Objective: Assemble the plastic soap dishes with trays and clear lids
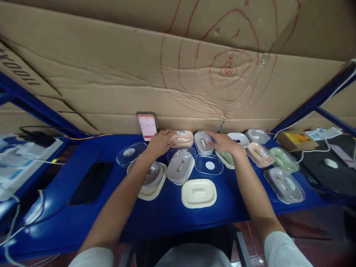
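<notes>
My left hand reaches to the back of the blue table and grips the left end of a pink soap dish. My right hand rests on a grey soap dish with a clear lid, fingers curled over its right side. Below them lie a grey dish, a loose clear lid and a cream dish. A green dish sits partly under my right wrist.
Several more soap dishes and clear lids spread across the table: a clear lid at left, a cream dish with a lid, and white, pink, green and grey ones at right. A phone leans on the cardboard wall. A black pad lies at left.
</notes>
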`<move>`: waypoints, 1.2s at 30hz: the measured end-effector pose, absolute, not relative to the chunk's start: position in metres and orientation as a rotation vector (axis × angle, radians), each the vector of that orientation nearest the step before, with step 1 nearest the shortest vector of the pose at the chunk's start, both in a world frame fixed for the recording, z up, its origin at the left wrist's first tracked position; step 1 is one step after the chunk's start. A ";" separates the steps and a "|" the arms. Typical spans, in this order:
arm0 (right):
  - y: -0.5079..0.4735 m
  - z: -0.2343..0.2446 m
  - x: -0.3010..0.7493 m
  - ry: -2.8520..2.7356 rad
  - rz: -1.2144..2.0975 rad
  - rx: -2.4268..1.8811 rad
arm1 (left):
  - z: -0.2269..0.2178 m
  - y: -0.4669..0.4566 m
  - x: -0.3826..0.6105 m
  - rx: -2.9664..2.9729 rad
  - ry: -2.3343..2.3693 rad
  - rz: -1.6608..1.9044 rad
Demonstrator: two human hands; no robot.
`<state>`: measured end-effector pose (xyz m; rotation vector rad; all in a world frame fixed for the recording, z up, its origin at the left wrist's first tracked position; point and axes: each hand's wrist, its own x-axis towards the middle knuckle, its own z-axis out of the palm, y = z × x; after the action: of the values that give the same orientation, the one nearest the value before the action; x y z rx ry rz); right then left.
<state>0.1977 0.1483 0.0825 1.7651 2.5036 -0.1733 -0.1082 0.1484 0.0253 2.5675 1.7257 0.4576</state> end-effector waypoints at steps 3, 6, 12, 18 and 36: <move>0.135 0.099 0.199 2.474 -0.069 1.893 | 0.031 0.142 -0.104 2.544 1.817 0.467; 0.119 0.097 0.177 2.475 -0.103 1.829 | 0.033 0.136 -0.097 2.519 1.903 0.432; 0.121 0.055 0.129 2.371 -0.142 1.806 | 0.025 0.127 -0.087 2.632 1.705 0.217; 0.135 0.051 0.144 2.405 -0.159 1.829 | 0.010 0.130 -0.085 2.689 1.600 0.246; 0.172 0.077 0.313 2.346 -0.473 2.115 | 0.032 0.132 -0.080 2.614 1.679 0.576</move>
<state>0.3132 0.1719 0.0769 2.1148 2.3461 -0.4735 -0.0803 0.1317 0.0325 2.6136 1.6787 0.5755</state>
